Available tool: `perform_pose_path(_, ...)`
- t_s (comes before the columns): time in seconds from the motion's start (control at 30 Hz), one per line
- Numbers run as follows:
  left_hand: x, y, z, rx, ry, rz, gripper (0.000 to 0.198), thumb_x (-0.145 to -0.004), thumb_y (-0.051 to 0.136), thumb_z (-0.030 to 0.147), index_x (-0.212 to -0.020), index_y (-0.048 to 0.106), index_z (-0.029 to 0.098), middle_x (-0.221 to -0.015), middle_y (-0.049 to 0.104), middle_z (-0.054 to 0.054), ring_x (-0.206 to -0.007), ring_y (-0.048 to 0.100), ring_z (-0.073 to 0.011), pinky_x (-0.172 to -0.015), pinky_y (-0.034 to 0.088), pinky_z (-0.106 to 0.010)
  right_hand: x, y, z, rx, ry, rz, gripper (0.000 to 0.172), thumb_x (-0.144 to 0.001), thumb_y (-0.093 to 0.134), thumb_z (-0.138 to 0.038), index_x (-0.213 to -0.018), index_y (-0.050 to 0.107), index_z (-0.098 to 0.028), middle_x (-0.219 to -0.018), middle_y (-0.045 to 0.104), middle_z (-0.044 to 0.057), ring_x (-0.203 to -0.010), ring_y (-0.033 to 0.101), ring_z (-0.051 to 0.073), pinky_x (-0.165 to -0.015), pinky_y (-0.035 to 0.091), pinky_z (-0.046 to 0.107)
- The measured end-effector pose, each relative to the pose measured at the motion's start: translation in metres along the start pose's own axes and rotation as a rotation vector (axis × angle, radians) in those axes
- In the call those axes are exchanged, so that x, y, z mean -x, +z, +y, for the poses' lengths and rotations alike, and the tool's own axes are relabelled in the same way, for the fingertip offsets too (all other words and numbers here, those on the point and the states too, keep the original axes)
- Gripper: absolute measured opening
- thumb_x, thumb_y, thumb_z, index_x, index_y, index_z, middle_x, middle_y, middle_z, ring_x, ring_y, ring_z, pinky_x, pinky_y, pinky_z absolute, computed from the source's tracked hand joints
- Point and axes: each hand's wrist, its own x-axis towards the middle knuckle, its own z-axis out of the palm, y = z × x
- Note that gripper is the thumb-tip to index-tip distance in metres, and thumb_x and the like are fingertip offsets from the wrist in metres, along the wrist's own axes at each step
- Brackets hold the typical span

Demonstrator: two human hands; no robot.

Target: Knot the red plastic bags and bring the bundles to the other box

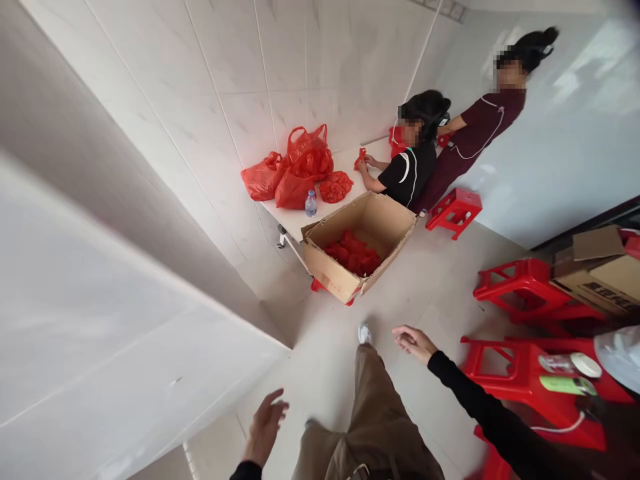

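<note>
My left hand point(267, 425) hangs low in front of my body with its fingers loosely apart, holding nothing. My right hand point(414, 342) reaches forward over the floor, its fingers slightly bent and nothing in them. Beyond both hands stands a large open cardboard box point(327, 272) with several red plastic bundles point(354, 253) at its bottom. Neither hand touches the box; my right hand is the closer one. Part of a red stool point(316, 285) shows under the box.
Red plastic bags point(295, 189) and a water bottle point(311, 203) stand on a white table point(293, 223). Two people sit or stand there; one handles a red bag point(359, 159). Red stools point(520, 283), a carton point(613, 283) and jars lie right. A wall corner point(280, 340) juts in left.
</note>
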Motion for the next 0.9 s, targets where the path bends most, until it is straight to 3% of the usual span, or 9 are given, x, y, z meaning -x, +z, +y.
perform_pose_path(0.1,-0.062,0.092,0.072,0.172,0.017,-0.152,0.053,-0.076,0.07,0.058,-0.111,0.066,0.018,-0.088,0.075,-0.008,-0.079,0.068,-0.0226,-0.073,0.053,-0.034,-0.095,-0.081,-0.035,0.018,-0.086,0.057,0.03,-0.098,0.056,-0.04,-0.114,0.061,-0.015,-0.092,0.068,0.002,-0.075,0.066,0.013,-0.066,0.057,0.03)
perform_pose_path(0.2,-0.119,0.192,0.141,0.349,0.002,-0.235,0.054,-0.077,0.07,0.056,-0.114,0.066,0.017,-0.092,0.075,-0.01,-0.084,0.07,-0.0235,-0.078,0.054,-0.035,-0.223,-0.137,-0.077,0.124,-0.143,0.03,0.034,-0.098,0.054,-0.042,-0.122,0.058,-0.017,-0.101,0.068,0.004,-0.08,0.066,0.015,-0.069,0.057,0.032)
perform_pose_path(0.3,-0.166,0.282,0.191,0.522,-0.073,-0.196,0.055,-0.077,0.07,0.055,-0.115,0.064,0.015,-0.091,0.075,-0.01,-0.082,0.07,-0.0208,-0.077,0.055,-0.033,-0.347,-0.151,-0.103,0.316,-0.118,-0.084,0.033,-0.096,0.059,-0.04,-0.12,0.06,-0.017,-0.106,0.067,0.005,-0.087,0.066,0.017,-0.076,0.058,0.036)
perform_pose_path(0.4,-0.205,0.346,0.22,0.64,-0.204,-0.097,0.053,-0.082,0.068,0.05,-0.119,0.06,0.013,-0.092,0.074,-0.01,-0.076,0.07,-0.0179,-0.074,0.057,-0.033,-0.436,-0.133,-0.104,0.539,-0.054,-0.181,0.03,-0.093,0.064,-0.038,-0.115,0.063,-0.017,-0.117,0.065,0.008,-0.103,0.064,0.021,-0.09,0.055,0.044)
perform_pose_path(0.53,-0.275,0.383,0.229,0.659,-0.391,0.122,0.039,-0.096,0.057,0.041,-0.125,0.056,0.014,-0.1,0.07,-0.008,-0.077,0.069,-0.0163,-0.07,0.059,-0.034,-0.505,-0.095,-0.076,0.77,0.046,-0.21,0.042,-0.092,0.065,-0.039,-0.128,0.057,-0.019,-0.136,0.056,0.011,-0.12,0.057,0.028,-0.1,0.05,0.053)
perform_pose_path(0.67,-0.387,0.398,0.222,0.525,-0.523,0.366,0.038,-0.097,0.058,0.035,-0.13,0.055,0.017,-0.117,0.064,-0.01,-0.091,0.067,-0.0201,-0.076,0.059,-0.039,-0.554,-0.066,-0.023,0.92,0.081,-0.252,0.047,-0.093,0.063,-0.04,-0.135,0.052,-0.021,-0.14,0.053,0.012,-0.121,0.056,0.029,-0.099,0.051,0.053)
perform_pose_path(0.8,-0.497,0.418,0.219,0.353,-0.452,0.574,0.047,-0.093,0.065,0.03,-0.137,0.052,0.021,-0.145,0.049,-0.012,-0.126,0.054,-0.0304,-0.101,0.049,-0.053,-0.586,-0.07,0.017,1.031,0.005,-0.414,0.037,-0.094,0.062,-0.038,-0.127,0.058,-0.021,-0.127,0.061,0.009,-0.108,0.063,0.023,-0.092,0.055,0.045)
perform_pose_path(0.9,-0.545,0.433,0.213,0.279,-0.373,0.647,0.053,-0.092,0.066,0.03,-0.141,0.048,0.02,-0.152,0.041,-0.014,-0.134,0.046,-0.0336,-0.107,0.042,-0.059,-0.604,-0.087,0.022,1.073,-0.133,-0.513,0.035,-0.095,0.061,-0.038,-0.125,0.059,-0.021,-0.125,0.062,0.009,-0.105,0.064,0.022,-0.09,0.056,0.044)
